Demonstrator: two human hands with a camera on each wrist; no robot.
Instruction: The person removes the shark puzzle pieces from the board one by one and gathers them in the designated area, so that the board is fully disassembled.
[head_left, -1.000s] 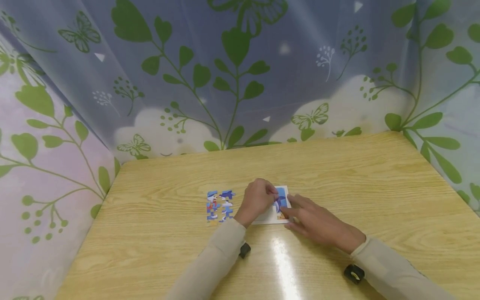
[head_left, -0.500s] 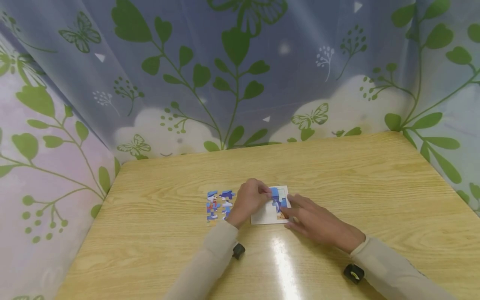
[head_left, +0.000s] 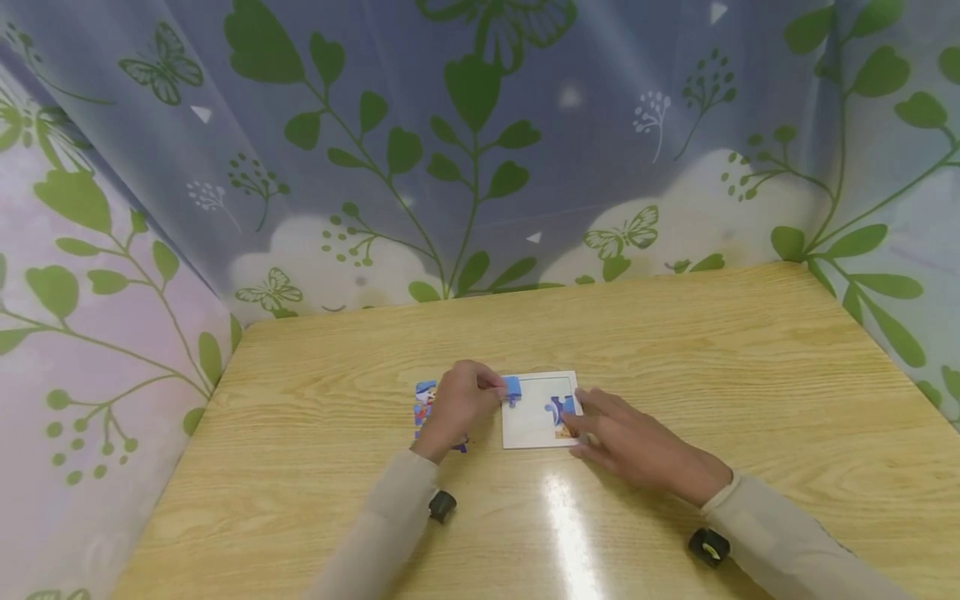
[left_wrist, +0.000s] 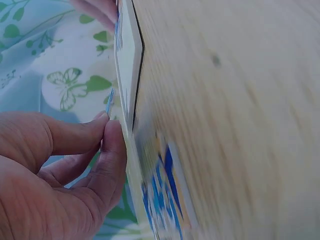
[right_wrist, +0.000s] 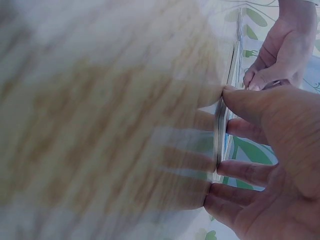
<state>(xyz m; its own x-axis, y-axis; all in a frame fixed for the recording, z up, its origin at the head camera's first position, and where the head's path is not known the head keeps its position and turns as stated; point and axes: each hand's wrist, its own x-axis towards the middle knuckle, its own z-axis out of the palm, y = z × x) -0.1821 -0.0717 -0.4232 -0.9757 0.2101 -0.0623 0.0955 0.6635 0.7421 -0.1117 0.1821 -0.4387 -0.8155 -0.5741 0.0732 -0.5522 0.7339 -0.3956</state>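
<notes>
My left hand (head_left: 459,406) pinches a blue jigsaw piece (head_left: 513,389) between thumb and fingertips, over the upper left corner of the white puzzle board (head_left: 528,427). In the left wrist view this jigsaw piece (left_wrist: 109,102) appears edge-on, raised off the board. A few joined pieces (head_left: 561,414), blue with some orange, lie at the board's lower right. My right hand (head_left: 637,442) touches the board's right side, its fingers extended. In the right wrist view the thumb and fingertips of the right hand (right_wrist: 280,145) meet the board's edge (right_wrist: 218,135).
Several loose puzzle pieces (head_left: 424,408) lie on the wooden table (head_left: 315,433) left of the board, partly hidden behind my left hand. A leaf-patterned curtain (head_left: 525,167) borders the table's back and sides.
My left hand has moved left across the board, carrying the blue jigsaw piece away from the upper right area, which now shows bare board. The right hand has stayed in place.
</notes>
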